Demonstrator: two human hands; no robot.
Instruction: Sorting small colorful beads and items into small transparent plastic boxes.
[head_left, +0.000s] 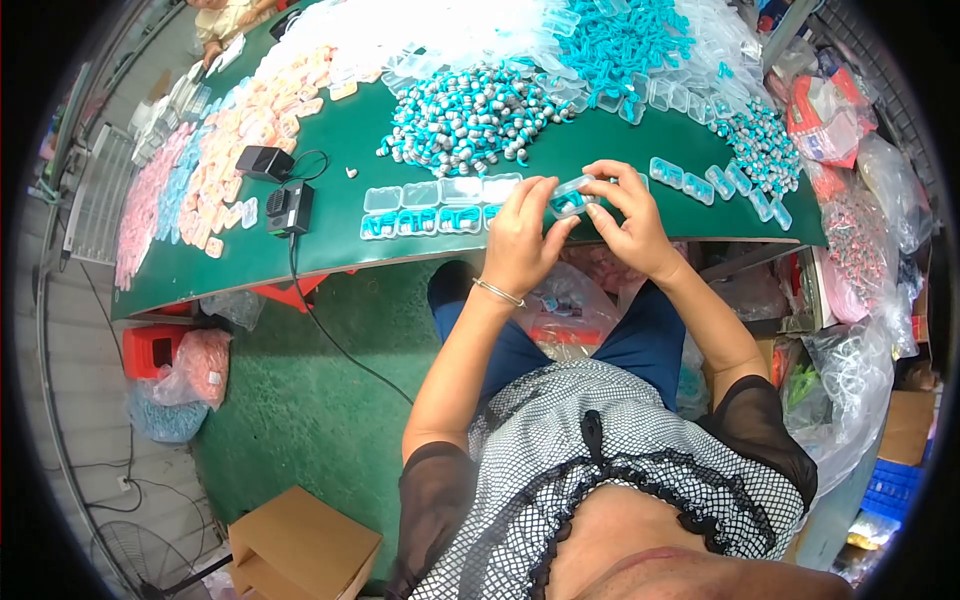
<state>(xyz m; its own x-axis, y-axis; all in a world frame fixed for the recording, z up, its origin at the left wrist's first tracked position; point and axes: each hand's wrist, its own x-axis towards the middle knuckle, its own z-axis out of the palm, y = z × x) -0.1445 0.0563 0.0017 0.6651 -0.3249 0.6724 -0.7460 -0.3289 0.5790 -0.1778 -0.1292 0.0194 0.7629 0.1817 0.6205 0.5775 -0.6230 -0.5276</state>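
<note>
A small clear plastic case (572, 196) with teal pieces inside is held between both hands above the front edge of the green table (330, 245). My left hand (520, 240) grips its left end and wears a thin bracelet at the wrist. My right hand (630, 225) pinches its right end and lid. A row of clear cases (430, 208), some filled with teal parts, lies on the table just left of my hands. Behind them is a heap of teal-and-silver small parts (470, 120).
Two black small devices (280, 190) with a cable sit at the left. Piles of pink and orange packets (210, 170) cover the left side; teal parts and empty clear cases (620, 40) fill the back. Bags crowd the right; cardboard boxes (300, 545) and a red stool (150, 350) stand on the floor.
</note>
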